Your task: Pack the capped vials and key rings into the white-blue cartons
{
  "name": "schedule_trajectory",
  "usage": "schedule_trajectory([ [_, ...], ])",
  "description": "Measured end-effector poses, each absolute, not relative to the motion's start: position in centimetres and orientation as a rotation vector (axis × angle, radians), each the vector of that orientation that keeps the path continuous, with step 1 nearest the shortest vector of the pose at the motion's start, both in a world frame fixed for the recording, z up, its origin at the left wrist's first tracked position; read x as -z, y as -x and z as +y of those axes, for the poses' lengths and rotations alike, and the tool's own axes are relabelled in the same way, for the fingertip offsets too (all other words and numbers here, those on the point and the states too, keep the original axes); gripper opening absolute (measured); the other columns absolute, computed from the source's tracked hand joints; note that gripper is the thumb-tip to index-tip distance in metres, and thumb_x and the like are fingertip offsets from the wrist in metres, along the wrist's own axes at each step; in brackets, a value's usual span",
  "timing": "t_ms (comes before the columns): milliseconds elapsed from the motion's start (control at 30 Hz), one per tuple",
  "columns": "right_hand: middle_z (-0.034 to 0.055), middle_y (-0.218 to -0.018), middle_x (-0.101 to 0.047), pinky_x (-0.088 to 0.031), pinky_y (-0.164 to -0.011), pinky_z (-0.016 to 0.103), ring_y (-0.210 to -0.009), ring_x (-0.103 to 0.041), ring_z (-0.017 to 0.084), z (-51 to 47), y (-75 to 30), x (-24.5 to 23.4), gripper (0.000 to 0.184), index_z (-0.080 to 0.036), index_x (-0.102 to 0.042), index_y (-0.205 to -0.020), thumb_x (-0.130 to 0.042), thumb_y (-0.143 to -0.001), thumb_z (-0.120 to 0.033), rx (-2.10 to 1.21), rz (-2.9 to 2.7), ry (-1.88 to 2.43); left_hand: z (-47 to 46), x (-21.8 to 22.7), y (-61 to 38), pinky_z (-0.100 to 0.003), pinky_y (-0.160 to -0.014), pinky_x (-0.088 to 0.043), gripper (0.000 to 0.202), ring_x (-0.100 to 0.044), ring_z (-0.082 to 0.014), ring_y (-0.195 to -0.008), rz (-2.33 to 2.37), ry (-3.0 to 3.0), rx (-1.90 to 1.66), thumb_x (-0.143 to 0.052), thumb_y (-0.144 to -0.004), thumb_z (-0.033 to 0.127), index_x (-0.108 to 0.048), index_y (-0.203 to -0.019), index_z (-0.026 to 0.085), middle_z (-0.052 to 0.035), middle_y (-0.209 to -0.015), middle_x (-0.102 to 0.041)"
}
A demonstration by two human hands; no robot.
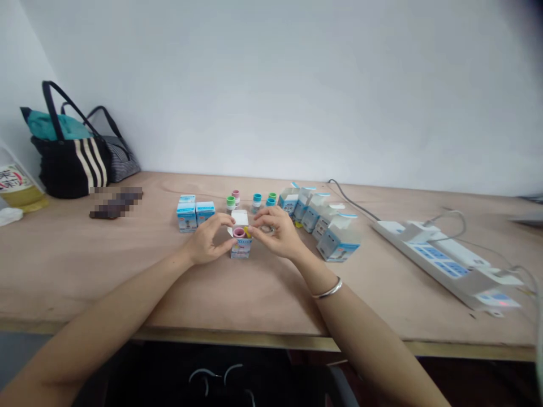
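Observation:
A small blue-and-white cardboard box (241, 249) stands upright on the table in front of me, its top flap raised. Inside its mouth shows the pink rim of a small bottle (239, 232). My left hand (207, 240) grips the box from the left, thumb at its side and fingertips by the flap. Between the thumb and fingers of my right hand (275, 233) is a small yellow piece (248, 232), at the box's right edge; its kind is too small to make out. Behind the hands stand several small bottles, among them a green-capped bottle (231, 202) and a blue-capped bottle (257, 200).
Closed boxes (186, 216) stand to the left. A row of open boxes (337, 243) is on the right, beside a white power strip (445, 265) with cables. Farther left are a dark blurred object (116, 203), a black bag (72, 164) and a bottle of yellow liquid (23, 195).

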State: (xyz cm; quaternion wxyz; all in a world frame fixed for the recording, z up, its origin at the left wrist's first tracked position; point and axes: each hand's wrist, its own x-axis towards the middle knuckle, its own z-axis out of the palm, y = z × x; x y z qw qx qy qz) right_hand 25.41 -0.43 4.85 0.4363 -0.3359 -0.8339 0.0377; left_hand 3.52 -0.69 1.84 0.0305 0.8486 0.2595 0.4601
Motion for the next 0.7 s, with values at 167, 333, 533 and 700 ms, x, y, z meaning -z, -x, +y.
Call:
schedule_trajectory([
  [167, 0.0037, -0.071, -0.061, -0.039, -0.078, 0.036, -0.079, -0.055, 0.020, -0.8, -23.4, -4.4, 0.024, -0.020, -0.050, -0.050, -0.065, -0.069, -0.022, -0.016, -1.859, 1.069, -0.8, -2.0, -3.6, -0.038, -0.092, -0.049, 0.016, -0.058, -0.0200, -0.104, 0.794, -2.682, -1.388, -0.062, -0.080, 0.025, -0.058, -0.094, 0.019, -0.0088, -0.109, -0.059],
  [333, 0.0032, -0.072, -0.061, -0.036, -0.078, 0.036, -0.080, -0.054, 0.020, -1.1, -23.0, -4.2, 0.023, -0.021, -0.048, -0.051, -0.061, -0.070, -0.022, 0.034, -1.873, 1.106, -0.9, -1.9, -3.6, -0.038, -0.092, -0.050, 0.026, -0.058, -0.0205, -0.105, 0.793, -2.692, -1.368, -0.061, -0.081, 0.023, -0.059, -0.106, 0.021, -0.0090, -0.110, -0.058],
  [533, 0.0035, -0.083, -0.064, -0.032, -0.080, 0.038, -0.084, -0.053, 0.021, -1.9, -22.7, -4.0, 0.024, -0.019, -0.045, -0.051, -0.060, -0.069, -0.018, 0.189, -1.939, 1.125, -0.8, -1.8, -3.6, -0.038, -0.092, -0.050, 0.017, -0.059, -0.0198, -0.102, 0.790, -2.693, -1.368, -0.061, -0.080, 0.023, -0.063, -0.097, 0.021, -0.0083, -0.109, -0.058],
  [700, 0.0041, -0.078, -0.062, -0.038, -0.079, 0.037, -0.084, -0.055, 0.022, -1.3, -23.3, -4.2, 0.012, -0.021, -0.058, -0.071, -0.061, -0.076, -0.031, 0.026, -1.838, 1.050, -0.8, -1.8, -3.4, -0.037, -0.092, -0.049, 0.018, -0.058, -0.0195, -0.104, 0.791, -2.694, -1.364, -0.060, -0.081, 0.024, -0.062, -0.099, 0.021, -0.0084, -0.109, -0.058],
])
